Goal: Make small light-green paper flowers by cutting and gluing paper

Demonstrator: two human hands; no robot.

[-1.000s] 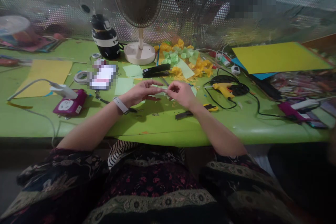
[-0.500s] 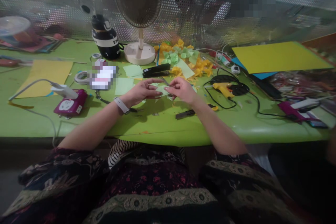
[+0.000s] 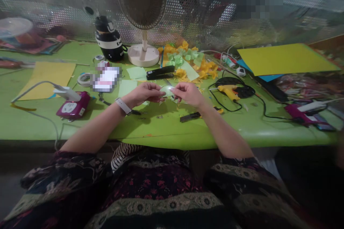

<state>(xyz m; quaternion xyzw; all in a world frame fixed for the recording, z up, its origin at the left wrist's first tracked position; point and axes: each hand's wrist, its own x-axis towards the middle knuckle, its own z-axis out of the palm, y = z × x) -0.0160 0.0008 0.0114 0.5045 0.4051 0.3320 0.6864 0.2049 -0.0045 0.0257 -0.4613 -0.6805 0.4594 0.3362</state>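
A small pale green piece of paper [image 3: 167, 90] is stretched between my two hands above the table. My left hand [image 3: 149, 92], with a watch on its wrist, pinches the paper's left side. The right side is pinched by the thumb and fingers of my right hand [image 3: 186, 93]. Just behind the hands lies a black stapler [image 3: 160, 73]. Light green paper sheets [image 3: 128, 87] rest to the left of them. In front of my right forearm, a box cutter [image 3: 191, 116] is partly hidden by the arm.
Crumpled orange and green paper flowers [image 3: 185, 59] are heaped at the back. A fan [image 3: 143, 55] and a dark bottle [image 3: 109, 43] stand behind. To the right lies a yellow glue gun [image 3: 229, 91] with its cord. A purple power adapter [image 3: 73, 106] sits at left.
My left fingers, spread before, have closed in on the paper's left side. My right hand has tilted a little, and the green paper now shows as a curved piece between the hands.
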